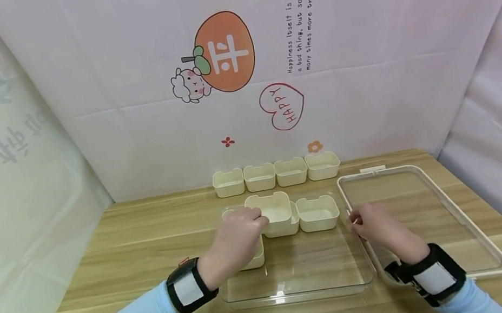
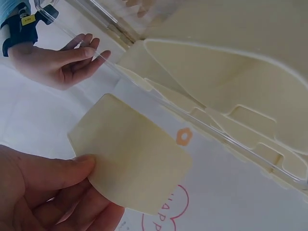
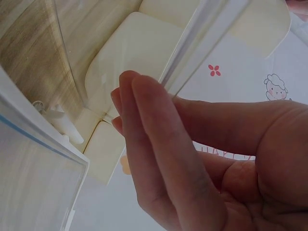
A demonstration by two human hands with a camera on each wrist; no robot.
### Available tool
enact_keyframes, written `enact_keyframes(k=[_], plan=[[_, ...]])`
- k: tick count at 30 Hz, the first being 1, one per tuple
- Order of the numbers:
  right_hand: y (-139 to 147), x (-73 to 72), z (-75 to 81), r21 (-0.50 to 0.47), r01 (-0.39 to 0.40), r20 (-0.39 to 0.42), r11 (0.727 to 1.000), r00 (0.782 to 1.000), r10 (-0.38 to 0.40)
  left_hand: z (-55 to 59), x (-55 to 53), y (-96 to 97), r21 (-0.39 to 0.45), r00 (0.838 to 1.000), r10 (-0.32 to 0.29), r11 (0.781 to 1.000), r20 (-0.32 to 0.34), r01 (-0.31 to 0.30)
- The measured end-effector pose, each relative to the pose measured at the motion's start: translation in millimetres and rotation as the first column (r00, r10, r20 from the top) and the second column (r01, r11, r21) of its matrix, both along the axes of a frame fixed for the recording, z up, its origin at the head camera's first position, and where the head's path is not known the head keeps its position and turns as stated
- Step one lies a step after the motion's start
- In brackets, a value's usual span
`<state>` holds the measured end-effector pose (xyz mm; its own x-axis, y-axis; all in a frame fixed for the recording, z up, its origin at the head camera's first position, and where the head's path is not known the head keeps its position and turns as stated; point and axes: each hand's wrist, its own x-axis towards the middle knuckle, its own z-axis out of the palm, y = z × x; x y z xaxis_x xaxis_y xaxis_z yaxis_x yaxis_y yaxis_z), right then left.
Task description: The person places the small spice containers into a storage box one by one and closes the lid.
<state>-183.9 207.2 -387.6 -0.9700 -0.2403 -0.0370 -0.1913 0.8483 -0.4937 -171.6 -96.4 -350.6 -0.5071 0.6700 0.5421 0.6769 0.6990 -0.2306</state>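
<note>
My left hand (image 1: 239, 235) pinches a small cream plastic bin (image 1: 269, 209) by its side, thumb on one face and fingers behind. The bin is held above the clear plastic box (image 1: 318, 269), overlapping another cream bin in the head view. Inside the box, a cream bin (image 1: 317, 214) stands at the back right, and another (image 1: 256, 259) shows partly below my left hand, which hides the rest. At the box's right wall, my right hand (image 1: 382, 226) holds the rim between thumb and fingers, as the right wrist view (image 3: 163, 144) shows around the hand.
Right of the box lies a clear lid with a white frame (image 1: 422, 167), close beside the box wall. Several more cream bins (image 1: 260, 178) stand in a row along the back, against the printed cloth (image 1: 156, 149). All rests on a wooden table (image 1: 146, 239).
</note>
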Motion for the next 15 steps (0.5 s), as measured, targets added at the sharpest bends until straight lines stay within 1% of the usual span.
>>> enact_keyframes(k=[8,15], plan=[[0.6,0.0,0.8,0.008,-0.008,-0.016,1.000,1.000,0.008,-0.1,-0.6,11.5,-0.013,0.998,-0.015,1.000,0.053,0.016],[0.4,0.8,0.0,0.011,0.001,-0.015,1.000,1.000,-0.001,-1.0,-2.1,16.5,-0.034,0.999,-0.014,0.999,0.049,0.015]])
